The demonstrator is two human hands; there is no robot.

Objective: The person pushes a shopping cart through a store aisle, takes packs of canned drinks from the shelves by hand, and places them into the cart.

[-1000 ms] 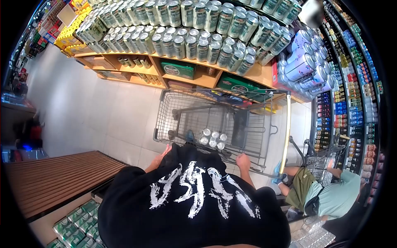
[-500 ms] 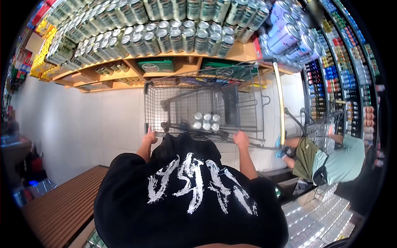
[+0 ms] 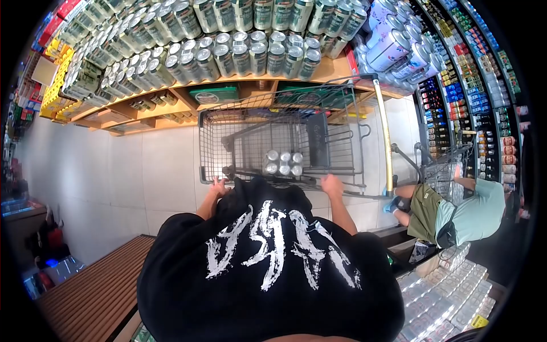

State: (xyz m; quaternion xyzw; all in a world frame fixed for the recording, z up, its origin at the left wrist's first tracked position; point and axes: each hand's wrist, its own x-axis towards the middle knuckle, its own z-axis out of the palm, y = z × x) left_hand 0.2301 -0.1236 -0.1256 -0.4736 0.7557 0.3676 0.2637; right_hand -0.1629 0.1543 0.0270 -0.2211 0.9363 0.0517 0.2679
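Observation:
A grey wire shopping cart stands sideways in front of me. A pack of several silver-topped cans sits in the lower near part of it. My left hand is at the cart's near side by its left corner, fingers curled at the rim. My right hand is closed like a fist on the near rim, farther right. The hands partly hide their own grip on the wire. The cart's pale handle bar is to the right, away from both hands.
Beyond the cart, a wooden shelf bears rows of green-gold cans. Drink shelves line the right. A person in a light green shirt crouches at right beside another cart. A slatted wooden bench lies lower left.
My left hand has shifted slightly right along the cart's near side, away from its corner. My right hand stays at the rim, slightly higher in view. The cart and cans look nearly unmoved.

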